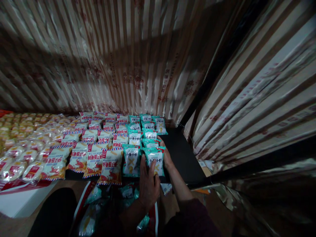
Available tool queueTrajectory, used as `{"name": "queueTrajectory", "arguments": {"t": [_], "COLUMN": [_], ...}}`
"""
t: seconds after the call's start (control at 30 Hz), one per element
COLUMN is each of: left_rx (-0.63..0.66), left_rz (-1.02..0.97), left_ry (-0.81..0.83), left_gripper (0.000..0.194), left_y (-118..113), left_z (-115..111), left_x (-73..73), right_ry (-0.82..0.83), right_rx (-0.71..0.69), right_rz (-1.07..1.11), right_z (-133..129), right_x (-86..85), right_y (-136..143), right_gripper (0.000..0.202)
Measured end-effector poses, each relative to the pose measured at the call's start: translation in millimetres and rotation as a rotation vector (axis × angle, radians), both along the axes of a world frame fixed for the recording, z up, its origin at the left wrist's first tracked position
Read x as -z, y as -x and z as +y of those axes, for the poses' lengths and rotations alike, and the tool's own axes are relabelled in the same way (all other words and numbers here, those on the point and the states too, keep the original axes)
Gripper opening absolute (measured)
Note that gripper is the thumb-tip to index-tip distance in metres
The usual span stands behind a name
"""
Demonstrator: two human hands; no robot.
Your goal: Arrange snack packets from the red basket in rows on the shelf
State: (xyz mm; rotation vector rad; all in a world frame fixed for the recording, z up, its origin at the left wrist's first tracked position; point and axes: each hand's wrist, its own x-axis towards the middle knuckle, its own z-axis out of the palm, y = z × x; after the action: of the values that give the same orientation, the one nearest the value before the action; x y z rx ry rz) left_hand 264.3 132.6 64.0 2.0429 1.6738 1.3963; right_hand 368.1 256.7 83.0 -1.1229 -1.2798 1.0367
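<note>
At the front right end of the rows is a teal and white snack bag with dark lettering. My left hand lies against its front lower part with the fingers apart. Around the bag's right side curls my right hand, whose fingertips go behind it; the thumb is hidden. Another teal snack bag stands just left of my left hand. More of the same kind line up behind in two columns, and one teal bag sits at the far right back.
Cream snack bags with red lettering fill rows to the left, beside round wrapped cakes. Black shelf surface shows on the right, near a dark post. Striped sheeting hangs behind. Below, a red-and-white-edged container holds teal bags.
</note>
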Motion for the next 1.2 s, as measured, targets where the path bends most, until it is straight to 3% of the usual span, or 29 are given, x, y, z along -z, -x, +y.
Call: {"name": "queueTrajectory", "arguments": {"t": [0.13,0.43,0.6,0.87,1.2], "left_rx": [0.034,0.051,0.055,0.000,0.007], "left_rz": [0.055,0.105,0.083,0.087,0.157], "left_ry": [-0.039,-0.141,-0.095,-0.075,-0.146], "left_gripper": [0.059,0.056,0.061,0.062,0.072], "left_y": [1,3,3,2,1], "left_z": [5,15,17,17,16], "left_x": [0.2,6.3,8.7,10.4,17.7], "right_ry": [0.102,0.028,0.026,-0.003,-0.013], "right_rx": [-0.053,0.209,0.172,0.046,0.137], "right_rz": [0.137,-0.025,-0.085,-0.042,-0.136], "right_z": [-4,-44,-59,-52,-61], "right_x": [-2.1,12.5,13.6,3.8,15.5], "right_y": [1,-16,-12,6,-6], "right_gripper": [0.076,0.068,0.067,0.063,0.065]}}
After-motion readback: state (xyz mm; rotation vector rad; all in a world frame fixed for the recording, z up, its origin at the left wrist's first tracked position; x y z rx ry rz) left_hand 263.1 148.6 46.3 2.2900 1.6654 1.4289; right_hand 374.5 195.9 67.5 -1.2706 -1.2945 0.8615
